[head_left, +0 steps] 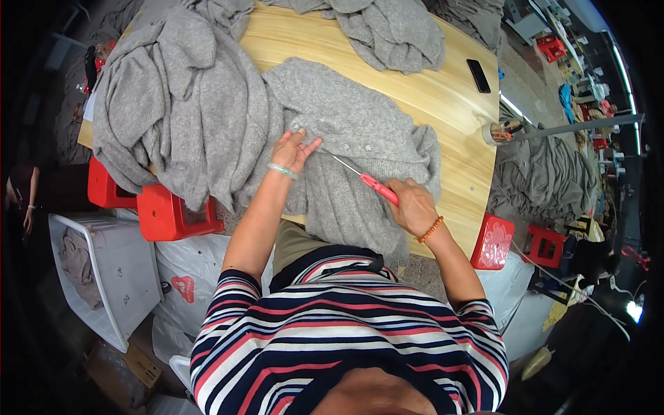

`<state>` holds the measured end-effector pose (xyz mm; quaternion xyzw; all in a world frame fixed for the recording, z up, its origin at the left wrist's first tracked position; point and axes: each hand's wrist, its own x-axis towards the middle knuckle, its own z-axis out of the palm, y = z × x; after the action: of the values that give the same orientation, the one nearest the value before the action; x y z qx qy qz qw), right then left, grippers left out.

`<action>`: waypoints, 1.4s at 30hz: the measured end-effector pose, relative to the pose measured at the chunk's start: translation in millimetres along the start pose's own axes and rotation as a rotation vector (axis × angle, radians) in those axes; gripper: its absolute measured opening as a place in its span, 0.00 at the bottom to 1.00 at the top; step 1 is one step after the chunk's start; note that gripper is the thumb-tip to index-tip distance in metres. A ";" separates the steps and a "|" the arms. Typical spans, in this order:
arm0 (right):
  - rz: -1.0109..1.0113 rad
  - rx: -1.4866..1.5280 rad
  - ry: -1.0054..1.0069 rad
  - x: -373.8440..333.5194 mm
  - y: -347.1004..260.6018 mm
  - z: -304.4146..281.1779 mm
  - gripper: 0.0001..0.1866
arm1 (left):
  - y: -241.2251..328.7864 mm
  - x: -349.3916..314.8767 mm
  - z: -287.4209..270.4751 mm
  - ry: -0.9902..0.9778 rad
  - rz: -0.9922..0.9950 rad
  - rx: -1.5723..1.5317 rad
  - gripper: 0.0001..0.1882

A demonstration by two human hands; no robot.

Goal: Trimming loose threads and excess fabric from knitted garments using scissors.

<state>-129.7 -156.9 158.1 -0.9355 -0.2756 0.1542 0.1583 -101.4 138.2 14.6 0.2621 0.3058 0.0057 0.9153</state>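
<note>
Pressing down with spread fingers, the left hand (294, 149) lies flat on a grey knitted cardigan (360, 131) that is spread across the near part of a pale wooden counter (443, 97), its near edge hanging over the counter's near rim toward the person's lap. The right hand (413, 205) is closed around the red handle of a pair of scissors (363, 176), whose thin metal blades point left and slightly far, their tips ending just beside the left hand's fingers on the cardigan's front band. A few small pale buttons (356, 147) sit in a row on that band, just far of the blades. The left wrist wears a light green bangle (282, 170), and the right wrist a string of orange beads (430, 229). To the left, a big heap of grey knitwear (173, 97) covers the counter's left end and droops over its edge above two red stools (169, 214). Another grey pile (394, 31) lies at the far side of the counter. A black phone (478, 75) rests on bare wood at the far right, well apart from the hands, and a small clear jar (499, 131) stands near the right edge. More grey cloth (546, 180) is draped beyond the counter on the right, with a red stool (492, 242) near it. A white bin (111, 277) stands on the floor at the near left.
</note>
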 end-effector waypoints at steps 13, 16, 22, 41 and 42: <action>0.057 0.153 -0.072 -7.1 -14.7 -8.0 0.11 | 10.8 19.8 -28.9 -0.018 -0.014 0.082 0.13; 0.093 0.171 -0.030 -13.0 -6.2 -2.3 0.12 | -0.2 19.4 -22.7 -0.068 -0.129 0.084 0.12; 0.116 0.151 0.013 -19.9 -3.9 -0.7 0.12 | -19.0 33.0 -15.1 -0.061 -0.100 0.004 0.08; 0.192 0.045 0.114 -40.2 17.6 -12.4 0.16 | -75.4 9.7 69.4 -0.069 -0.332 0.247 0.18; 0.183 0.043 0.128 -41.8 23.8 -8.6 0.16 | -85.0 20.1 66.4 -0.014 -0.327 0.295 0.17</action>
<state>-148.8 -201.3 165.2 -0.9611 -0.1752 0.1136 0.1808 -60.4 36.7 7.2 0.3403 0.3355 -0.1894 0.8578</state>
